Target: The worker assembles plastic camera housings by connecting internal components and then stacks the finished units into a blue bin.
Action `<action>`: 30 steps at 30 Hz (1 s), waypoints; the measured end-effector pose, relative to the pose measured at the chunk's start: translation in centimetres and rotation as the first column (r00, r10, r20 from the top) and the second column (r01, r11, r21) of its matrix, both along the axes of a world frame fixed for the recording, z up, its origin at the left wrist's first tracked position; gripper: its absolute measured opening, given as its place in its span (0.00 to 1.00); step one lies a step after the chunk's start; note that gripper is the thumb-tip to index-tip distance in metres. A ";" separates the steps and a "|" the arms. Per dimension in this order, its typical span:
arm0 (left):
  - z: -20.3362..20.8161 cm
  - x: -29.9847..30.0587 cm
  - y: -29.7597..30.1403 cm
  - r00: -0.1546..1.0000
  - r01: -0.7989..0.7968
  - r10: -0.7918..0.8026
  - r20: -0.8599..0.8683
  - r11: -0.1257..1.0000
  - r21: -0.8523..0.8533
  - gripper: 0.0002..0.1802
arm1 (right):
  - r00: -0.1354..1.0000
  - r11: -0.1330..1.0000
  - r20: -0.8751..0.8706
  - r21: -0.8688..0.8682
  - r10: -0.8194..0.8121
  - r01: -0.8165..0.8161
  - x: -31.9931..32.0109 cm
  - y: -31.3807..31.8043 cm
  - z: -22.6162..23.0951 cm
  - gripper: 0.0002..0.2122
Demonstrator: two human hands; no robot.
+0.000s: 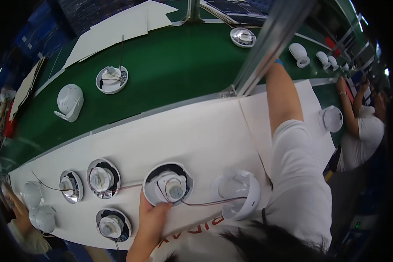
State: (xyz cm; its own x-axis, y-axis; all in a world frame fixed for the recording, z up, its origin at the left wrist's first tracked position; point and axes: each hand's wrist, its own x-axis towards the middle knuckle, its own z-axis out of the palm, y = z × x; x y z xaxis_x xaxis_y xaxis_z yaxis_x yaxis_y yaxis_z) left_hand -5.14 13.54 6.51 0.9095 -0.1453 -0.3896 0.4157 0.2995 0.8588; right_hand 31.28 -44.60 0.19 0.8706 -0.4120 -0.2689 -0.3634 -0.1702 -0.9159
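Observation:
My left hand [152, 216] is closed round the near rim of a round white plastic housing [187, 192], its thumb inside the edge. A white motor-like part [175, 188] with thin wires sits in that housing. The wires run right to a white shell with a clear dome cover [249, 198] lying on the white work surface. My right forearm [284, 96] stretches forward over the far edge of the surface. A metal post [270, 48] hides my right hand, so its fingers do not show. Just left of the post, a white round housing [243, 38] lies on the green belt.
Several open housings with wires, including one housing [104, 178], lie to the left. The green belt [174, 61] carries a rounded white shell [70, 102], another open housing [112, 80] and more shells [299, 54]. Other people [364, 135] stand at the right and left edges.

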 end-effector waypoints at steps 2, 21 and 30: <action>-1.3 -0.4 0.8 0.996 -0.052 0.051 -0.069 0.999 -0.009 0.38 | 0.978 0.980 0.068 0.034 -0.197 0.195 3.0 -1.0 -2.8 0.14; 5.0 -4.1 3.1 0.841 -0.229 -0.344 0.417 0.472 0.851 0.20 | 0.993 0.993 0.016 0.003 -0.116 0.116 -20.7 3.8 10.9 0.06; 12.5 20.3 1.7 0.834 -0.344 -0.220 0.506 0.509 0.789 0.18 | 0.982 0.977 0.093 0.123 0.166 -0.176 -30.7 14.2 10.6 0.08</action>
